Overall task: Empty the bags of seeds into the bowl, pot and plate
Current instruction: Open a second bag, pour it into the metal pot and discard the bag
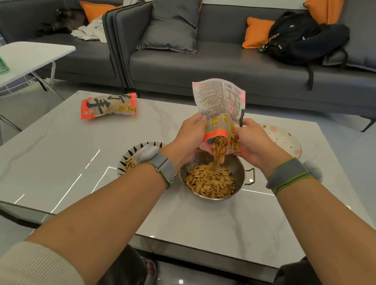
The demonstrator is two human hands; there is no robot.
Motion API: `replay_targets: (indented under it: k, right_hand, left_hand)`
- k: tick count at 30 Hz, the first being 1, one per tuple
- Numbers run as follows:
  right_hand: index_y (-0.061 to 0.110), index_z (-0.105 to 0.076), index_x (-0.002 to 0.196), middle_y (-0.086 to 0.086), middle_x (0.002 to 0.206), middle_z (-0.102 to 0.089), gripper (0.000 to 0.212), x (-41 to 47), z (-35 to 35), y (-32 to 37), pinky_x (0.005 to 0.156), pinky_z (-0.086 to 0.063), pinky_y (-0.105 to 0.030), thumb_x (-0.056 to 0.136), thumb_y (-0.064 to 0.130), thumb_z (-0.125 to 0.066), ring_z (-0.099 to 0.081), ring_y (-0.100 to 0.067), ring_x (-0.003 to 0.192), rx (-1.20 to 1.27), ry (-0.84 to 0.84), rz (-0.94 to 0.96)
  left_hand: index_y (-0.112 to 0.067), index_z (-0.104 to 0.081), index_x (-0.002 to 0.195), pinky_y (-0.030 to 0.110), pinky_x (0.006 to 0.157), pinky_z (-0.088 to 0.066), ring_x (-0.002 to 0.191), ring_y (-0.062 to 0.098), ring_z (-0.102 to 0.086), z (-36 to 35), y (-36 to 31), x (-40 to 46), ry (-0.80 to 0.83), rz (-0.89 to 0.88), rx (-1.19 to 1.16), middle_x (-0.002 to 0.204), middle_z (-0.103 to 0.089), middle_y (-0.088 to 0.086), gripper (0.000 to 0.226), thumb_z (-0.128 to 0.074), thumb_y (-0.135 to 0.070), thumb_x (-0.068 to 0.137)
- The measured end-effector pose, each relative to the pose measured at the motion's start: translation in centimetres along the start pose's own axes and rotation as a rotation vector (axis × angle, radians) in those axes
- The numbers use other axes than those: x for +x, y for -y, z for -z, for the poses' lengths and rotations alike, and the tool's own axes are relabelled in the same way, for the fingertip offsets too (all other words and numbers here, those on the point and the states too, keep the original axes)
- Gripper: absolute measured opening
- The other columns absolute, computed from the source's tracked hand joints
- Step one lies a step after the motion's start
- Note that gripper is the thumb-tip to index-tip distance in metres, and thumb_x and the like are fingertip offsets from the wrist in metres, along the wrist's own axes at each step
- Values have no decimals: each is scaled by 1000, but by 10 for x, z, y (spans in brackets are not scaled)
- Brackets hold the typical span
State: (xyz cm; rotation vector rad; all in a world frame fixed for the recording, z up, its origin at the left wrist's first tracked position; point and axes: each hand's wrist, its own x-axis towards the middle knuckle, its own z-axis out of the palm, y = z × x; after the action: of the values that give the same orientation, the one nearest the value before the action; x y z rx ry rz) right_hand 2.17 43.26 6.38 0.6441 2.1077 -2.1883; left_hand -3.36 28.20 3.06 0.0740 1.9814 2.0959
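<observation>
Steel pot (238, 170) at table centre takes seeds (211, 181) streaming from an upturned bag (221, 110), gripped by left hand (188, 140) and right hand (253, 142); next, likely the sealed bag (108, 106) at ten o'clock, for the plate (289, 137) at three

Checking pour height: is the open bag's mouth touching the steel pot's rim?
Cannot tell. In the head view the bag, gripped by left hand and right hand, overlaps the pot's far rim, hiding any gap.
</observation>
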Motion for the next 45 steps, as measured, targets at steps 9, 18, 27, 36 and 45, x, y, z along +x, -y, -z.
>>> replay_targets:
  k: [9, 18, 27, 36, 45]
  right_hand:
    - [21, -46, 145, -10, 111, -73, 43, 0, -2, 1, 81, -66, -54, 109, 0, -41, -77, -30, 96, 28, 14, 10]
    - [22, -47, 143, -10, 111, -72, 39, 0, -2, 1, 80, -66, -52, 110, 1, -42, -77, -29, 96, 12, 5, 23]
    - [22, -47, 144, -10, 113, -72, 41, 1, -1, 2, 78, -67, -52, 110, 2, -41, -77, -28, 96, 12, 1, 21]
    - [21, -48, 142, -10, 109, -73, 38, 2, -1, 0, 84, -65, -55, 109, 2, -41, -76, -27, 93, 21, 7, 15]
    - [19, -47, 145, -13, 115, -73, 42, 2, -2, 0, 68, -66, -45, 108, -1, -42, -77, -29, 93, 6, 3, 15]
  left_hand:
    - [-26, -63, 136, 52, 104, -60, 116, 23, -73, 0, -1, 0, -14, -45, 41, 126, -76, 0, 33, -37, -33, 117]
    - [-26, -63, 140, 52, 104, -59, 116, 22, -74, 0, 1, 2, -13, -59, 58, 127, -76, 0, 36, -37, -34, 116]
    - [-25, -62, 141, 51, 105, -59, 116, 22, -73, 0, -2, 1, -21, -57, 51, 126, -76, -1, 36, -37, -34, 117]
    - [-24, -66, 136, 56, 102, -60, 113, 26, -74, 0, -2, 1, -40, -54, 76, 121, -78, 0, 36, -38, -34, 116]
    - [-23, -64, 140, 51, 105, -59, 114, 22, -74, 1, -1, 0, -24, -68, 69, 125, -77, 0, 36, -38, -31, 116]
